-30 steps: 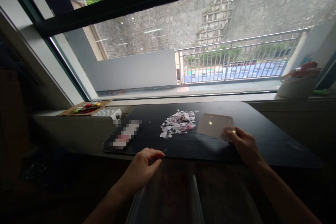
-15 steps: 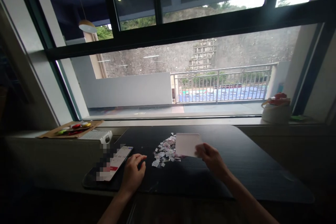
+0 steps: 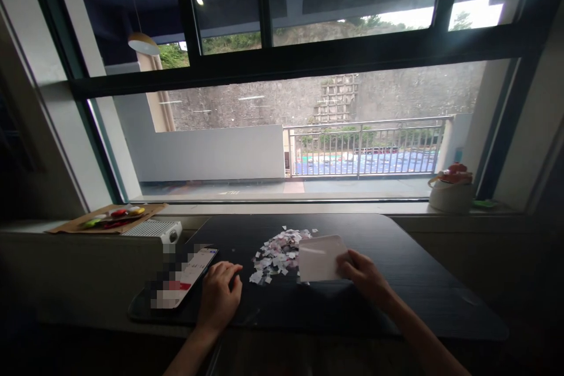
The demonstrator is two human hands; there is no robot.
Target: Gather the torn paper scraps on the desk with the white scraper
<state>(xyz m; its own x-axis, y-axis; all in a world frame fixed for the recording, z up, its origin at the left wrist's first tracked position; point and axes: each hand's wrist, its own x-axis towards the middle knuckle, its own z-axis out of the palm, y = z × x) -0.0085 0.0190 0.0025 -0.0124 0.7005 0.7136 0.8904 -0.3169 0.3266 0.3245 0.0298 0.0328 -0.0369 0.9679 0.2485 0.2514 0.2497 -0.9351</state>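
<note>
My right hand (image 3: pixel 363 275) grips one edge of a pale, flat, squarish card (image 3: pixel 321 259) with rounded corners. It is held just at the right side of a loose heap of small torn paper scraps (image 3: pixel 277 254), and covers part of it. Whether the card touches the tabletop I cannot tell. Left of the heap, my left hand (image 3: pixel 221 292) rests on the dark table (image 3: pixel 396 299), holding nothing, its fingers loosely bent and the thumb apart. Close beside it lies a phone (image 3: pixel 187 279) with a lit screen, partly blurred out by blocks.
Behind the table is a window sill with a light jug-like pot (image 3: pixel 450 192) with a reddish top at the right. At the left, a brown board (image 3: pixel 152 210) carries several colourful items beside a white slatted unit (image 3: pixel 156 229). A large window (image 3: pixel 308 56) looks out onto a railing.
The card in my right hand has come down and nearer to me, showing more scraps at the heap's far side. My left hand stays by the phone. The view has shifted slightly.
</note>
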